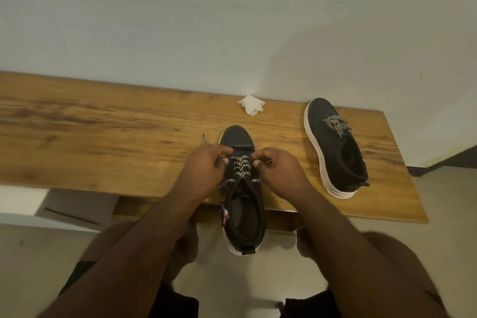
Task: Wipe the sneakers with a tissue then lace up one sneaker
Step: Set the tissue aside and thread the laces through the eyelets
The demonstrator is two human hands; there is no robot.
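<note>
A black sneaker (244, 214) with a white sole lies toe-away on the wooden bench (103, 137), its heel hanging past the front edge. A black-and-white lace (241, 169) crosses its eyelets. My left hand (204, 170) pinches the lace at the left side of the eyelets. My right hand (277, 170) pinches the lace at the right side. One lace tip (203, 139) sticks out beyond my left hand. A second black sneaker (335, 147), laced, lies to the right. A crumpled white tissue (251, 104) rests at the back of the bench.
A pale wall (232, 20) stands directly behind the bench. The bench's right end (402, 162) is near the second sneaker. My knees (387, 253) and a light floor (25, 266) lie below the front edge.
</note>
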